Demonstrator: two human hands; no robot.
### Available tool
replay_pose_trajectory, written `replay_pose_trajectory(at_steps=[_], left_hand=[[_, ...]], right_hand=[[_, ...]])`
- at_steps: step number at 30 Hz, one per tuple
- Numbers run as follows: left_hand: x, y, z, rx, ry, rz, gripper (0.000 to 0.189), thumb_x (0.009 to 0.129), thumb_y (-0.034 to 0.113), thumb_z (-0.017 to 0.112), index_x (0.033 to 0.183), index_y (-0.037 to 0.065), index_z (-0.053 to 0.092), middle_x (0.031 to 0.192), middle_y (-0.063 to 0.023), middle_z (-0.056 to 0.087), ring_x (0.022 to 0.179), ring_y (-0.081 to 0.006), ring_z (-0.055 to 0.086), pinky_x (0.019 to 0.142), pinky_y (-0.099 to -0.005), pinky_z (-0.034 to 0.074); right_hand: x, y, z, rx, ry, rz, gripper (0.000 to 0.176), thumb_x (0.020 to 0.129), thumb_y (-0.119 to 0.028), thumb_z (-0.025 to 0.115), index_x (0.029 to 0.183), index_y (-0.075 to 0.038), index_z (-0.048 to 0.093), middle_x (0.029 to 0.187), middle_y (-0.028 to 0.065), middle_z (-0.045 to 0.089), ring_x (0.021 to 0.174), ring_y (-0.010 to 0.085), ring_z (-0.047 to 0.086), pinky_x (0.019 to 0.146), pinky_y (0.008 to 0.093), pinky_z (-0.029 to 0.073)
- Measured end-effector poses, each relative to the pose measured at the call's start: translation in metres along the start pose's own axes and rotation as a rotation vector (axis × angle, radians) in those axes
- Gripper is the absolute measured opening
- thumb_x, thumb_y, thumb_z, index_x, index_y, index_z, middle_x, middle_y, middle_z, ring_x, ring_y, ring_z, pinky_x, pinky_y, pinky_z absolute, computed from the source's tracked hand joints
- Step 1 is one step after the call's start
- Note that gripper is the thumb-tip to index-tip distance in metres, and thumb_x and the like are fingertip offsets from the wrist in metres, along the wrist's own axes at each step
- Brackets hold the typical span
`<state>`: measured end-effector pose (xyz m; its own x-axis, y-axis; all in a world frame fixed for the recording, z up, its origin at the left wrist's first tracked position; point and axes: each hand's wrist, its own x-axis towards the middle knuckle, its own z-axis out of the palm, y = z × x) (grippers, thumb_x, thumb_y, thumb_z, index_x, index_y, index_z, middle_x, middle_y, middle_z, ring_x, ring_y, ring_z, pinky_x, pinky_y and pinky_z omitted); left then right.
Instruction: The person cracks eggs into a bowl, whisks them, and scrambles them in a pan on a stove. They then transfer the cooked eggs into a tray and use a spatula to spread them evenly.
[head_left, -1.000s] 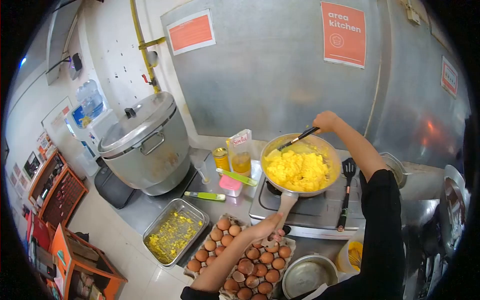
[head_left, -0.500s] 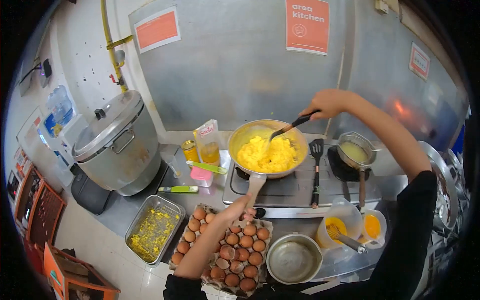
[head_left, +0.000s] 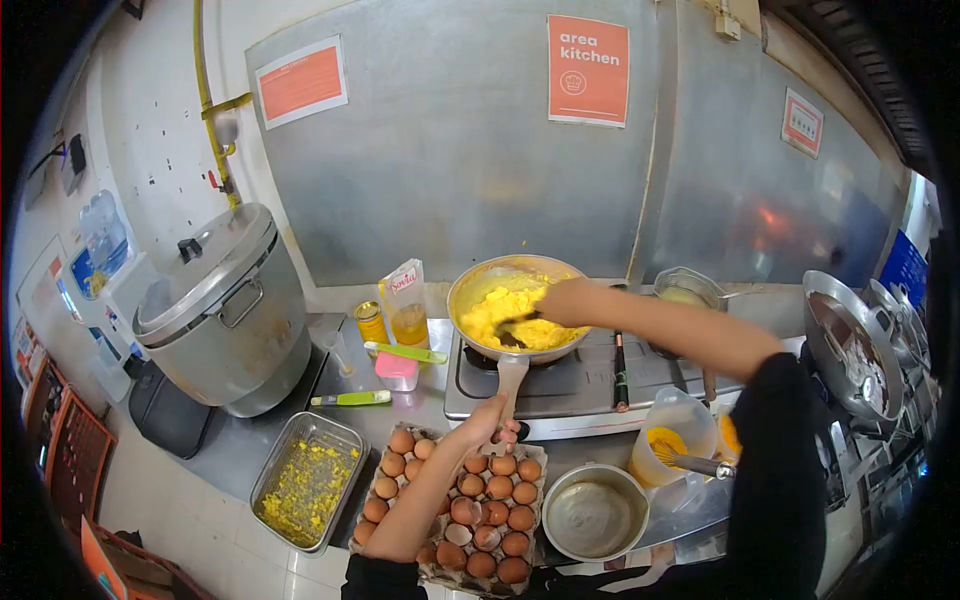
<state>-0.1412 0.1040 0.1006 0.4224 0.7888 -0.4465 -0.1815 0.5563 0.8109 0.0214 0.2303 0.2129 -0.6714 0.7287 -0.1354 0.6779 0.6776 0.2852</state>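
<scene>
My left hand [head_left: 484, 424] is closed around the handle [head_left: 512, 378] of a frying pan [head_left: 466, 283] on the gas stove. Yellow scrambled eggs [head_left: 502, 303] lie in the pan. Over the pan's right side, my right hand [head_left: 568, 303] grips a dark spatula [head_left: 513, 333], its blade low in the eggs and its handle mostly hidden by the hand. Below my left forearm sits a cardboard tray of brown eggs [head_left: 499, 487], some of them cracked shells. A second spatula [head_left: 621, 375] lies on the stove, partly covered by my right arm.
A metal pan with egg bits [head_left: 262, 488] stands left of the eggs, an empty pot [head_left: 638, 510] to their right. A jug with beaten egg and a whisk [head_left: 680, 430] is at the right. A big lidded cooker [head_left: 215, 320], a can [head_left: 370, 322] and an oil pouch [head_left: 408, 318] stand left.
My right hand has come down and left, close over the pan, and the spatula blade has shifted lower in the eggs. My left hand stays on the handle. The view has shifted slightly.
</scene>
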Motion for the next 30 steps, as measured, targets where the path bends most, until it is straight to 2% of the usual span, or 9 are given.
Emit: replay_pose_trajectory(at_steps=[3,6,10,14,15,19,24,26,30], left_hand=[[0.01,-0.008,-0.007,-0.084,-0.01,0.04,0.025,0.088,0.034,0.025,0.099,0.012,0.029,0.056,0.0007,0.036,0.041,-0.0087,0.033,0.043,-0.0268,0.038],[0.015,-0.014,-0.01,-0.197,-0.048,0.07,0.023,0.088,0.034,0.025,0.094,0.012,0.03,0.057,0.0005,0.037,0.041,-0.0092,0.033,0.042,-0.0272,0.038],[0.015,-0.017,-0.01,-0.25,-0.037,0.072,0.022,0.088,0.034,0.025,0.09,0.012,0.03,0.057,0.0013,0.037,0.041,-0.0092,0.033,0.041,-0.0274,0.037],[0.011,-0.011,-0.008,-0.233,-0.037,0.064,0.023,0.088,0.035,0.027,0.096,0.014,0.031,0.057,0.002,0.038,0.04,-0.0081,0.034,0.04,-0.026,0.037],[0.009,-0.011,-0.006,-0.225,-0.013,0.046,0.026,0.087,0.035,0.03,0.102,0.014,0.031,0.057,0.0022,0.039,0.039,-0.0074,0.034,0.039,-0.0251,0.036],[0.012,-0.012,-0.007,-0.307,-0.033,0.033,0.026,0.087,0.035,0.031,0.101,0.013,0.032,0.057,0.0023,0.039,0.039,-0.0074,0.033,0.039,-0.0243,0.036],[0.014,-0.016,-0.011,-0.238,-0.079,0.104,0.024,0.088,0.035,0.024,0.093,0.012,0.031,0.055,0.0022,0.036,0.041,-0.0085,0.034,0.04,-0.0259,0.037],[0.015,-0.013,-0.01,-0.237,-0.086,0.106,0.025,0.088,0.035,0.024,0.093,0.012,0.031,0.055,0.0022,0.036,0.041,-0.0085,0.034,0.041,-0.0258,0.037],[0.011,-0.012,-0.01,-0.223,-0.096,0.06,0.027,0.088,0.037,0.024,0.095,0.011,0.031,0.056,0.002,0.037,0.041,-0.0087,0.033,0.041,-0.0259,0.037]], right_hand=[[0.062,-0.009,0.036,-0.007,0.054,0.174,0.021,0.073,-0.02,0.048,0.076,-0.006,0.063,0.078,0.0125,0.061,0.071,0.0261,0.059,0.059,0.0362,0.046],[0.047,0.017,0.034,-0.008,0.129,0.216,0.018,0.069,-0.012,0.049,0.076,-0.004,0.062,0.077,0.0138,0.06,0.068,0.027,0.059,0.058,0.0374,0.046],[0.02,0.028,-0.021,-0.325,-0.599,0.139,0.026,0.072,-0.023,0.048,0.083,-0.004,0.062,0.079,0.0134,0.06,0.069,0.0265,0.057,0.058,0.0363,0.044],[0.036,-0.003,-0.039,-0.191,-0.476,-0.075,0.031,0.074,-0.024,0.041,0.082,-0.001,0.061,0.076,0.017,0.059,0.069,0.0292,0.056,0.058,0.0376,0.044],[0.038,-0.025,-0.048,-0.21,-0.47,0.001,0.027,0.072,-0.02,0.044,0.079,0.0,0.061,0.075,0.0174,0.059,0.067,0.0297,0.056,0.058,0.0378,0.044],[0.062,-0.037,0.008,0.012,0.047,0.188,0.015,0.064,-0.012,0.052,0.071,-0.006,0.064,0.075,0.0137,0.061,0.07,0.0273,0.058,0.057,0.0366,0.045],[0.042,0.013,0.01,-0.165,-0.038,0.2,0.015,0.066,-0.015,0.054,0.073,-0.007,0.064,0.074,0.0119,0.061,0.071,0.0258,0.058,0.059,0.0362,0.045],[0.032,-0.009,-0.038,-0.521,-0.49,0.082,0.016,0.066,-0.018,0.055,0.074,-0.006,0.064,0.073,0.0107,0.061,0.069,0.0254,0.058,0.058,0.037,0.045],[0.05,-0.042,-0.067,-0.326,-0.456,0.047,0.018,0.065,-0.018,0.056,0.075,-0.006,0.063,0.074,0.0111,0.061,0.066,0.0263,0.057,0.056,0.0375,0.045]])
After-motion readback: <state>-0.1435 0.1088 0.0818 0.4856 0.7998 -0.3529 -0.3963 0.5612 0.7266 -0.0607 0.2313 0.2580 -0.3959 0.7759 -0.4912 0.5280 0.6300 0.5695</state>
